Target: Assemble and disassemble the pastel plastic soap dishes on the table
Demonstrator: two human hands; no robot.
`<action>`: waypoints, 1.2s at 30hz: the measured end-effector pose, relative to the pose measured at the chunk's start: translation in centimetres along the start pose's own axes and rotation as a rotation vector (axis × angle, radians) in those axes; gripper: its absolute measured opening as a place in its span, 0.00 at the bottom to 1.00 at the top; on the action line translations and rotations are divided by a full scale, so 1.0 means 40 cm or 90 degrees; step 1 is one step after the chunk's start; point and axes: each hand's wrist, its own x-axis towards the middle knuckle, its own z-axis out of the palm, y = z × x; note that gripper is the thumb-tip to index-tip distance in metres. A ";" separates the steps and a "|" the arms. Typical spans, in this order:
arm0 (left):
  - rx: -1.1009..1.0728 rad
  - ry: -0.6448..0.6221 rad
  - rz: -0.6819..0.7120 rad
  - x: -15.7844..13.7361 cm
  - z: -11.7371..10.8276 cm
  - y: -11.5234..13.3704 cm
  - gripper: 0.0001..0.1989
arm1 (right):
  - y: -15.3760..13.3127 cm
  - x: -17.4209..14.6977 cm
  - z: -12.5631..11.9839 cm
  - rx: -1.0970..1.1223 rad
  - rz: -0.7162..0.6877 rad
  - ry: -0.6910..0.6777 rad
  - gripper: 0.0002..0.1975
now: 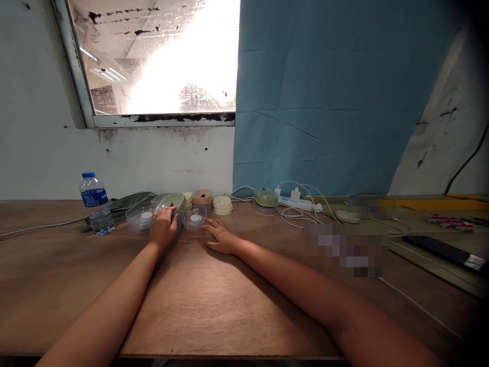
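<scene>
My left hand (163, 225) rests on the near end of a green-lidded box (176, 201), its fingers stretched over the lid and its thumb lying toward the right side. To the right of it is a small clear plastic container (189, 218) with a white disc in its base. My right hand (221, 237) lies low over the table with fingers spread, the fingertips at the container's right edge; whether they press on it I cannot tell. Left of my left hand, clear containers (133, 219) with white discs stand together, partly hidden by that hand.
Behind stand a tan-lidded box (202, 197) and a stack of cream lids (222, 205). Farther right are another green-lidded box (266, 198), a power strip (298, 203) and loose white cables. A water bottle (95, 204) and a dark green pouch (128, 205) are at left.
</scene>
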 end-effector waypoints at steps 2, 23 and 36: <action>-0.008 0.017 -0.001 0.000 0.002 -0.003 0.15 | 0.002 -0.001 0.002 -0.006 0.000 0.004 0.26; -0.030 0.084 -0.022 -0.004 0.016 -0.009 0.13 | -0.046 0.067 0.007 -0.029 -0.084 0.067 0.27; -0.060 0.182 -0.067 -0.002 0.008 0.000 0.14 | -0.024 0.197 -0.006 0.252 0.136 0.322 0.12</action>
